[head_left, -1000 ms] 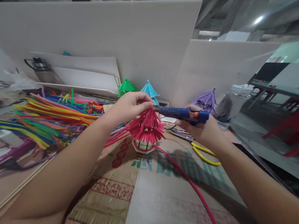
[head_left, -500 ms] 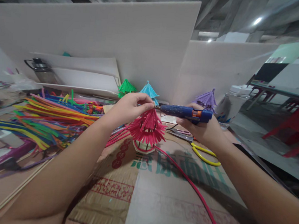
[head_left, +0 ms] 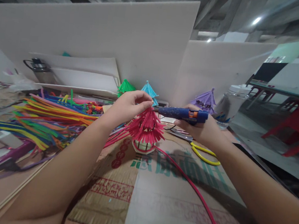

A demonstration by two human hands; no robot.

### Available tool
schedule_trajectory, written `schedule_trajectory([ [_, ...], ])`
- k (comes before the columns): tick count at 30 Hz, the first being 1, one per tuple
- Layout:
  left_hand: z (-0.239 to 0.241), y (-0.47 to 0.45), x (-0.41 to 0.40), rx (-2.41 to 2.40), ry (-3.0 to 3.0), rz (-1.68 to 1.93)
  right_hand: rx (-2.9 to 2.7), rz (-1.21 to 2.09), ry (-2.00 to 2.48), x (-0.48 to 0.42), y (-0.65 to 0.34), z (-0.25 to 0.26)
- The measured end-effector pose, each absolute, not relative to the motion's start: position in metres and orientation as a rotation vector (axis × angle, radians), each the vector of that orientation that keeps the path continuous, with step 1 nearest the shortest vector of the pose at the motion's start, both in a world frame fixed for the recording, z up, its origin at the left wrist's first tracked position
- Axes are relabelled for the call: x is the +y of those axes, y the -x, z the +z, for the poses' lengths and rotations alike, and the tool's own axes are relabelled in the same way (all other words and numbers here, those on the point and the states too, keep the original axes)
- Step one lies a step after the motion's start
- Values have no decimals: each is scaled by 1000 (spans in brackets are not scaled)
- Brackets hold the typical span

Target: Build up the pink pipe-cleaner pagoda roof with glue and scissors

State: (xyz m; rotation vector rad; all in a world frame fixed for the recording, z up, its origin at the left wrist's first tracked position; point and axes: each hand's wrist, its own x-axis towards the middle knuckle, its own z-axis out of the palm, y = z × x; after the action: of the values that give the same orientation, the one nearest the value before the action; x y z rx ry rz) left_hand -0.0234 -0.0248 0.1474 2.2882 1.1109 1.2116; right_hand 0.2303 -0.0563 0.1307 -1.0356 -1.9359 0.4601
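A small pink pavilion model (head_left: 146, 130) made of pipe cleaners stands on flattened cardboard (head_left: 157, 193). My left hand (head_left: 128, 107) pinches the peak of its pink roof with thumb and fingers closed. My right hand (head_left: 203, 128) grips a blue hot glue gun (head_left: 182, 113) held level, its nozzle pointing left at the roof's peak beside my left fingertips. A long pink pipe cleaner (head_left: 192, 188) trails from the model's base toward the lower right.
A heap of coloured pipe cleaners (head_left: 43, 116) lies at the left. Green (head_left: 126, 87), blue (head_left: 149, 89) and purple (head_left: 206, 100) pavilion roofs stand by the white foam boards (head_left: 106, 37). Yellow-handled pliers (head_left: 204, 156), a clear water bottle (head_left: 231, 104), a kettle (head_left: 38, 68).
Almost nothing has changed. The glue gun's nozzle stays at the roof's peak and my left hand keeps its pinch; the view has shifted very slightly.
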Motion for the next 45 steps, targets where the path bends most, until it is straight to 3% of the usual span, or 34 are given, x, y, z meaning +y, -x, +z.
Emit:
schedule_trajectory([
  [15,145,27,-18,1163,-2209,1270,-1830,489,974,-20,-254,117],
  [21,145,30,-16,1228,-2311,1293,-1837,337,1394,57,-270,94],
  [29,146,30,-16,1229,-2313,1280,-1856,441,1717,112,-268,46],
  [33,146,31,-15,1223,-2312,1277,-1871,434,1777,110,-275,39],
  [41,143,30,-13,1241,-2216,1266,-1930,135,1760,42,-285,77],
  [45,142,30,-13,1217,-2178,1257,-2301,387,1624,-23,-251,82],
])
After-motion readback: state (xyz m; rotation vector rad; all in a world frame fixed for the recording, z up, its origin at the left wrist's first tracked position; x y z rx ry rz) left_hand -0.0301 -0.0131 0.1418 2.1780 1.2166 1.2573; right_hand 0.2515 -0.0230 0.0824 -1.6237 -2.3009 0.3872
